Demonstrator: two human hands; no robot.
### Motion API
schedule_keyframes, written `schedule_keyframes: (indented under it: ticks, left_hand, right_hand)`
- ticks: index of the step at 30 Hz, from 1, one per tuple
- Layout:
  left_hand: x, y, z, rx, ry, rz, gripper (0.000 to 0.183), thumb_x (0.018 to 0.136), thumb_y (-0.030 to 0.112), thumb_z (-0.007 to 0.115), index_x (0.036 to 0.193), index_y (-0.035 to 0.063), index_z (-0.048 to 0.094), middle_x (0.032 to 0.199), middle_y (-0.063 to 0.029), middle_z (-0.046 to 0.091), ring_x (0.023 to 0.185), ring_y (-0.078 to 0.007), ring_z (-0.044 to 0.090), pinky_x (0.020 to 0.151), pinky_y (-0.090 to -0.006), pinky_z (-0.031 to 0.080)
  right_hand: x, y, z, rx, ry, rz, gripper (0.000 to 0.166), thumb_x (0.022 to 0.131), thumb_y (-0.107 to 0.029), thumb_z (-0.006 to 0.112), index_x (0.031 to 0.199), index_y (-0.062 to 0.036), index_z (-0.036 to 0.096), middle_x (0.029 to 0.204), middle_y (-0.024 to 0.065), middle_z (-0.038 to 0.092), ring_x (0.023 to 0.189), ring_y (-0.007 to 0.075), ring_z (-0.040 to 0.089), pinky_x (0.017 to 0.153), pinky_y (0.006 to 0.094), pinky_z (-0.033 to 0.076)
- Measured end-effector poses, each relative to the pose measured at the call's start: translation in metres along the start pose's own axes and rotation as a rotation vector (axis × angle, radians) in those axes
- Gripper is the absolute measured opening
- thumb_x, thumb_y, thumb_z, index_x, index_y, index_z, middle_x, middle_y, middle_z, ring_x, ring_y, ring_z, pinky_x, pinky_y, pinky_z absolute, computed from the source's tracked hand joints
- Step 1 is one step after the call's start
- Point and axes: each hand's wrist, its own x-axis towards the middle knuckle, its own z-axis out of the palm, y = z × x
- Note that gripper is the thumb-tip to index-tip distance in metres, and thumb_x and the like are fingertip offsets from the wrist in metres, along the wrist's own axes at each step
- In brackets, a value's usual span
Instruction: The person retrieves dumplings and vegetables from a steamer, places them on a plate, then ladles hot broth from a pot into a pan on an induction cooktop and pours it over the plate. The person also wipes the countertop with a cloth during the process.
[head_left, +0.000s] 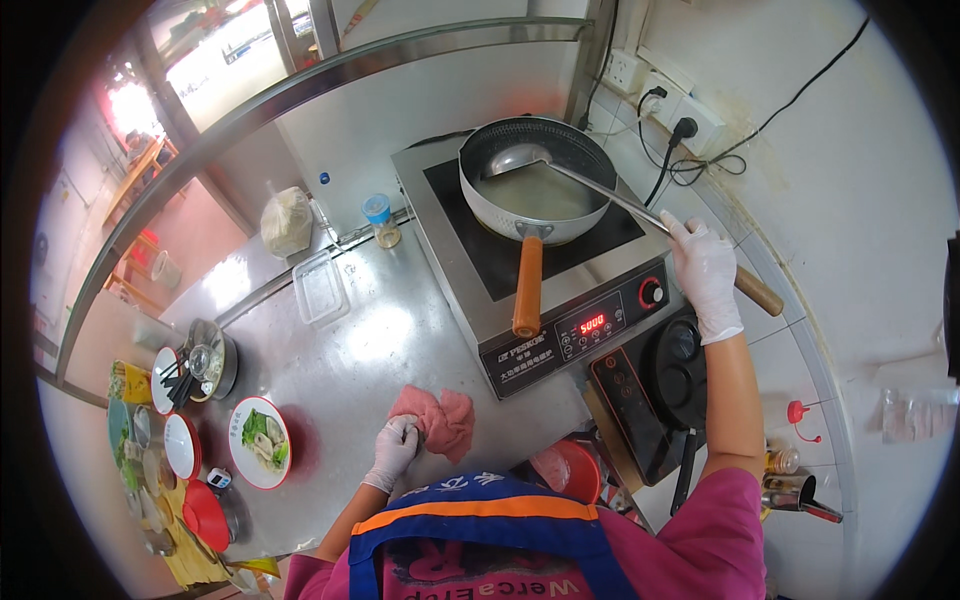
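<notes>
My right hand (701, 270), in a white disposable glove, grips the long handle of a metal ladle (517, 159) near its wooden end. The ladle's bowl rests inside a wok-like pan (480, 196) with an orange wooden handle, at the edge of cloudy liquid (544, 196). Under the pan is an induction cooker (465, 292) with a lit red display. My left hand (394, 450), also gloved, is closed on the edge of a crumpled pink cloth (450, 420) on the steel counter (360, 360). To its left stands a white plate (238, 442) of leafy greens and pale dumpling-like food.
A clear plastic tray (319, 289), a blue-lidded jar (381, 221) and a tied plastic bag (286, 221) lie towards the back. Stacked bowls (180, 446) and a steel pot (225, 367) stand left. Below my right arm is a smaller cooker (630, 420) with a black moulded pan (679, 375).
</notes>
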Motion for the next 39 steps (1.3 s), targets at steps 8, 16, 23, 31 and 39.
schedule_keyframes:
  ticks: [8,16,23,31,39]
  left_hand:
    - [-0.001,0.001,0.000,0.004,0.001,0.006,0.017,0.085,0.012,0.058,0.098,0.0043,0.064,0.088,-0.0146,0.064,0.083,-0.0315,0.062,0.076,-0.0374,0.050]
    - [-0.001,0.000,0.000,-0.014,-0.015,-0.030,0.018,0.085,0.012,0.057,0.099,0.0038,0.065,0.088,-0.0141,0.064,0.083,-0.0303,0.063,0.077,-0.0362,0.050]
    - [-0.001,0.003,0.000,0.004,0.016,0.002,0.018,0.085,0.012,0.057,0.100,0.0045,0.064,0.090,-0.0141,0.064,0.083,-0.0302,0.063,0.077,-0.0359,0.050]
    - [-0.003,-0.003,0.002,-0.027,0.014,0.013,0.017,0.085,0.010,0.058,0.099,0.0042,0.064,0.089,-0.0143,0.064,0.084,-0.0305,0.063,0.077,-0.0367,0.050]
    - [-0.005,-0.004,0.004,-0.035,0.039,-0.019,0.017,0.084,0.012,0.060,0.099,0.0051,0.064,0.083,-0.0126,0.063,0.077,-0.0295,0.062,0.073,-0.0365,0.050]
  right_hand:
    - [-0.003,0.000,0.002,0.041,0.008,0.009,0.043,0.077,-0.010,0.064,0.117,-0.0237,0.064,0.086,0.0059,0.059,0.074,0.0261,0.060,0.067,0.0392,0.046]
    - [-0.001,-0.003,-0.002,0.018,-0.008,0.030,0.039,0.078,-0.011,0.063,0.115,-0.0208,0.065,0.084,0.0067,0.059,0.076,0.0252,0.061,0.069,0.0393,0.045]
    - [0.001,-0.004,-0.005,0.000,-0.031,0.030,0.036,0.078,-0.011,0.062,0.113,-0.0172,0.065,0.082,0.0067,0.059,0.078,0.0247,0.061,0.073,0.0381,0.043]
    - [0.000,-0.010,-0.013,0.020,0.023,0.053,0.037,0.077,-0.014,0.065,0.114,-0.0122,0.063,0.094,0.0074,0.061,0.089,0.0255,0.060,0.080,0.0384,0.042]
    - [-0.017,-0.039,-0.042,0.310,0.749,0.097,0.027,0.075,-0.004,0.064,0.102,-0.0074,0.064,0.092,0.0081,0.059,0.089,0.0271,0.055,0.085,0.0394,0.040]
